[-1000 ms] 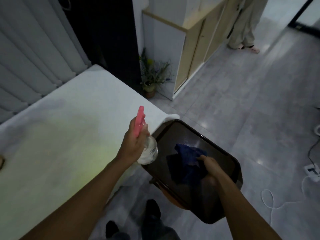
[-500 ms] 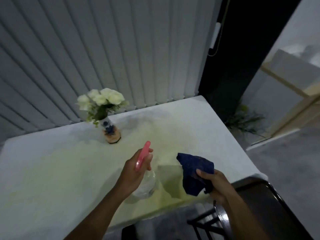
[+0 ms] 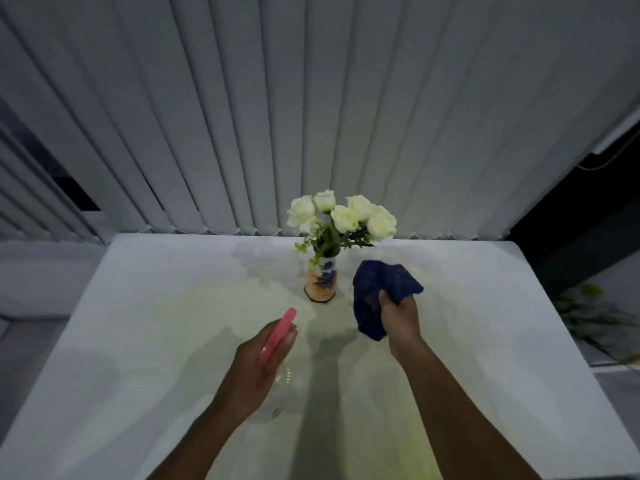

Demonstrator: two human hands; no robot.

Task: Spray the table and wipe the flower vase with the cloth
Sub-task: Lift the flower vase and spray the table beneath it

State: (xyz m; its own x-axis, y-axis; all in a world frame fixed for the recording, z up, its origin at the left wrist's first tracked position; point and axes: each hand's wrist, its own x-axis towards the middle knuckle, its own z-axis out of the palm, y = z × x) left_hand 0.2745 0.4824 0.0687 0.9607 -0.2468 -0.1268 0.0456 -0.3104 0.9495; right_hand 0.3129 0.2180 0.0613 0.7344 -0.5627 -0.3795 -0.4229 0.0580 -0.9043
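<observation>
Clear spray bottle (image 3: 277, 382) — half hidden by left hand (image 3: 254, 370).

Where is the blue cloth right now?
In the head view, the blue cloth is bunched in the right hand, held above the table just right of the flower vase.

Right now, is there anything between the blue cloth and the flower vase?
No. In the head view, only bare white table separates the blue cloth, held in the right hand, from the flower vase.
</observation>
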